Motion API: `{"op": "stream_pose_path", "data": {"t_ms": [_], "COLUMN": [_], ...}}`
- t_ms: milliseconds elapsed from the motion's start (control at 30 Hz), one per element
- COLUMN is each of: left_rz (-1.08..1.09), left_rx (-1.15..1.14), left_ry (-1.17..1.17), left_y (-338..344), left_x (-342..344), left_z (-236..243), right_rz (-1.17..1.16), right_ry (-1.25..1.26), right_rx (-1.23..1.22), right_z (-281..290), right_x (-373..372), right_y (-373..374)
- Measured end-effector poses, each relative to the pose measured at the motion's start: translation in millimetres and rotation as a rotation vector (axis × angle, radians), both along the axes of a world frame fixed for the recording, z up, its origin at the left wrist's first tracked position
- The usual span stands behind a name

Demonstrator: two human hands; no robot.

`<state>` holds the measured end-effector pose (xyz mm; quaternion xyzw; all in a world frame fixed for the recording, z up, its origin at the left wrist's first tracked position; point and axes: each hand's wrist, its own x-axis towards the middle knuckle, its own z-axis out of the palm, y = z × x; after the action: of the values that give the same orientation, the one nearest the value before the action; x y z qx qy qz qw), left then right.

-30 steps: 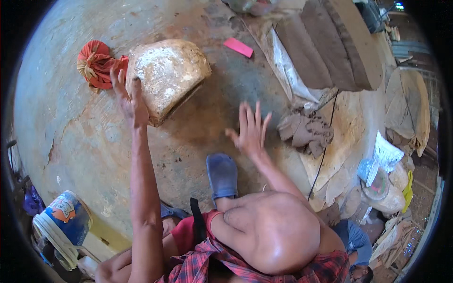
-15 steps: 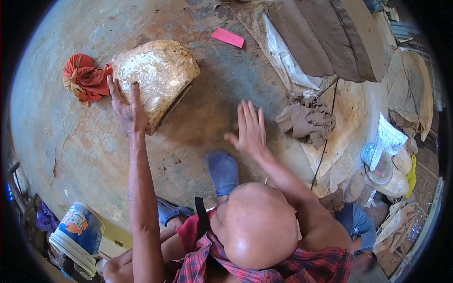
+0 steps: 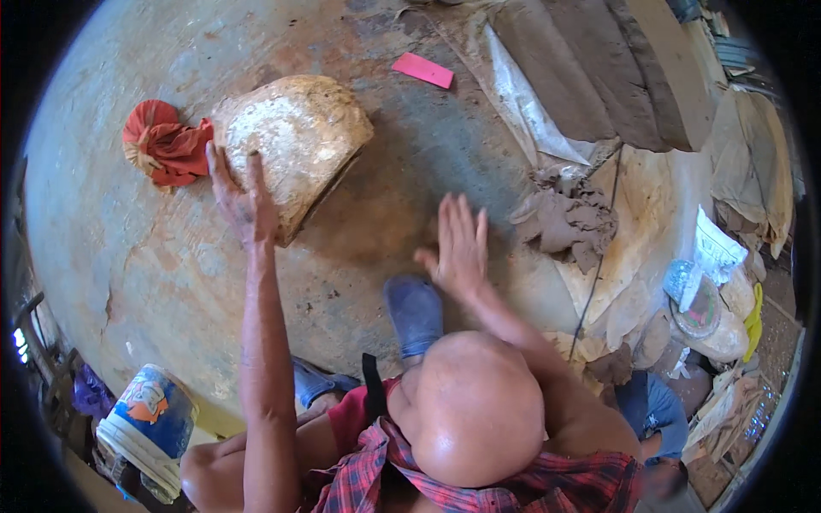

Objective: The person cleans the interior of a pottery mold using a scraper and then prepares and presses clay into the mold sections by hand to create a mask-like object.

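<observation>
Touching a whitish block with splayed left hand, right hand outspread.

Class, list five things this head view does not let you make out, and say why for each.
All in the head view:
Underside of the block: turned toward the floor.
Palm of the left hand: hidden by the hand's own back.
Whether the right hand touches the floor: seen only from above.
Far end of the grey sheets: cut off by the top edge.
Inside of the red cloth: covered by its folds.
</observation>
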<state>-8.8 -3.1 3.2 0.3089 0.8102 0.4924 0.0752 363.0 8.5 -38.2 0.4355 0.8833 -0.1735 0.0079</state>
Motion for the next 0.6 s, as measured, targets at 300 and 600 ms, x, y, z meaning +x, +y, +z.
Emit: {"op": "stream_pose_path", "data": {"t_ms": [300,600], "left_rz": [0.017,-0.017], "left_rx": [0.008,0.005], "left_ry": [-0.060,-0.014], "left_y": [-14.3,9.9], "left_x": [-6.5,15.8], "left_z": [-12.2,-5.2], "right_rz": [0.031,-0.260], "right_ry": [-0.013,-0.041], "right_rx": [0.285,0.436], "right_z": [-11.6,-12.8], "right_x": [-61.0,-67.3], "right_y": [86.5,152.5]}}
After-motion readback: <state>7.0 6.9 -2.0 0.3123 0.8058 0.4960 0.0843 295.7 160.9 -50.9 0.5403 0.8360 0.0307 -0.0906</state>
